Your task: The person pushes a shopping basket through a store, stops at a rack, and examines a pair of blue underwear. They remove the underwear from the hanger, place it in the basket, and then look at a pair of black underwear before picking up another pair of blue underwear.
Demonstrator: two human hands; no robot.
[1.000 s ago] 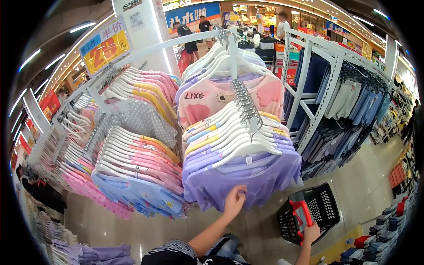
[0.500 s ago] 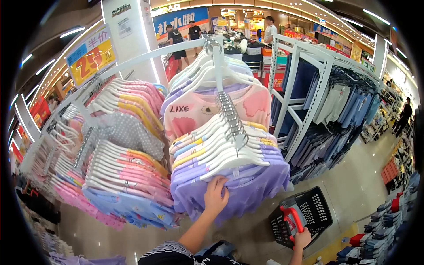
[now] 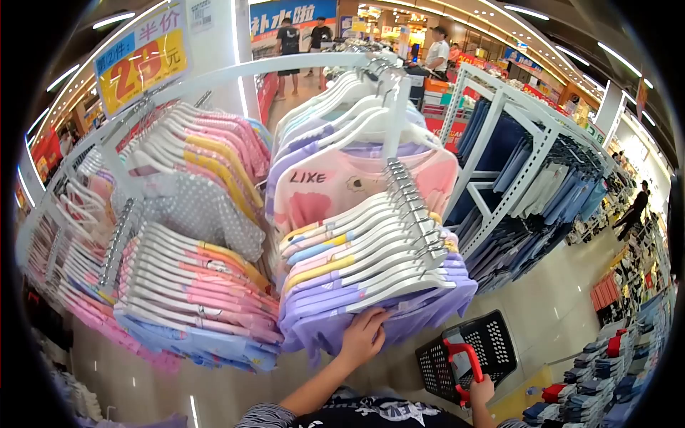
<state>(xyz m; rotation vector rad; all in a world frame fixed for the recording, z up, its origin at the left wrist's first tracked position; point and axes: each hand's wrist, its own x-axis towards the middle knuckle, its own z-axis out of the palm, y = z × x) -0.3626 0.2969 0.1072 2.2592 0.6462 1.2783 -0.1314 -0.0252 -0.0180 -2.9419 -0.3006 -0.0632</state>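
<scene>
My left hand [image 3: 364,339] reaches up to the front purple shirt [image 3: 414,310], with its bent fingers gripping the cloth just below the white hanger [image 3: 399,287]. Behind that shirt, several more shirts on white hangers line a sloping metal arm with hooks along it. A pink shirt marked "LIKE" [image 3: 357,182] faces me further back. Low on the right, my right hand [image 3: 481,391] is closed round the red handle [image 3: 465,364] of a black shopping basket [image 3: 492,342] with holes in its sides.
To the left hang pink, yellow and blue clothes [image 3: 207,285] under a yellow price sign [image 3: 143,57]. A white rack of jeans [image 3: 542,178] stands to the right. Folded clothes [image 3: 592,371] fill the lower right. People [image 3: 289,46] stand in the background.
My view has shifted, so the racks sit slightly differently. My left hand stays on the purple shirt's upper edge. The basket, still in my right hand, appears a little further left.
</scene>
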